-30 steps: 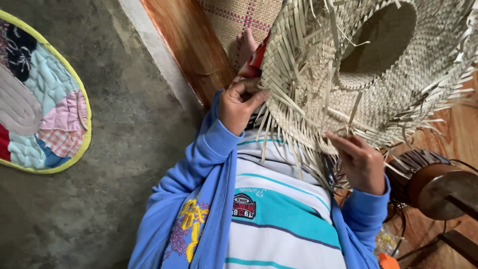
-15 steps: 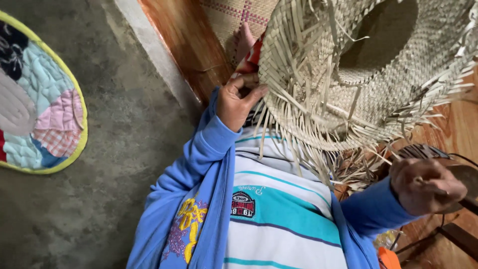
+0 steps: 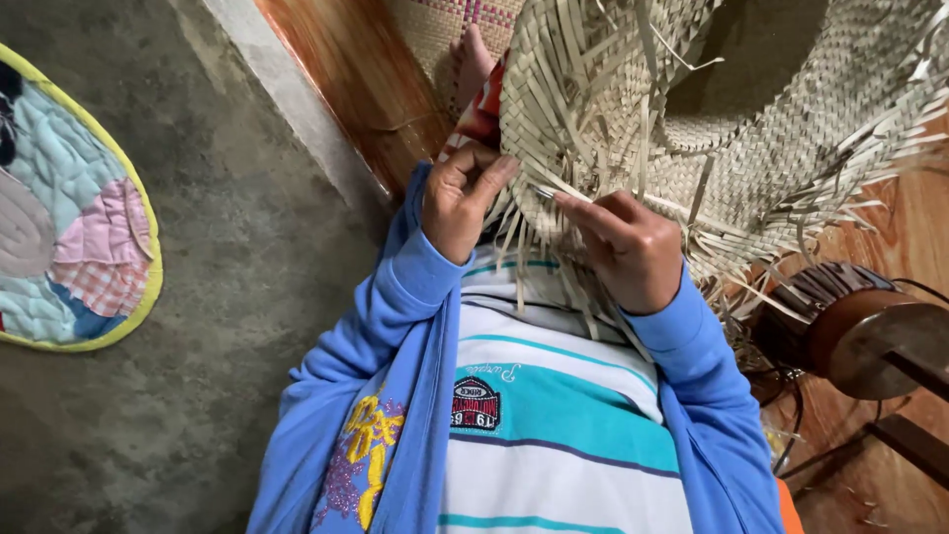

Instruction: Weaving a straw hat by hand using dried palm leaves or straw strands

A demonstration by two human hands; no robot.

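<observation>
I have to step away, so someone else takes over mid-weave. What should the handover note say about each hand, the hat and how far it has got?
Left hand: fingers pinch the straw hat's brim edge at its near left side.
Right hand: beside it, forefinger stretched onto a loose strip at the same edge.
Hat: held up over the lap, crown hollow facing the camera.
Done: crown and most of the brim are woven tight.
Left: the brim edge is unfinished, with many loose strip ends sticking out all round.
Nearby: a wooden spool to the right, a patchwork mat on the floor to the left.
</observation>
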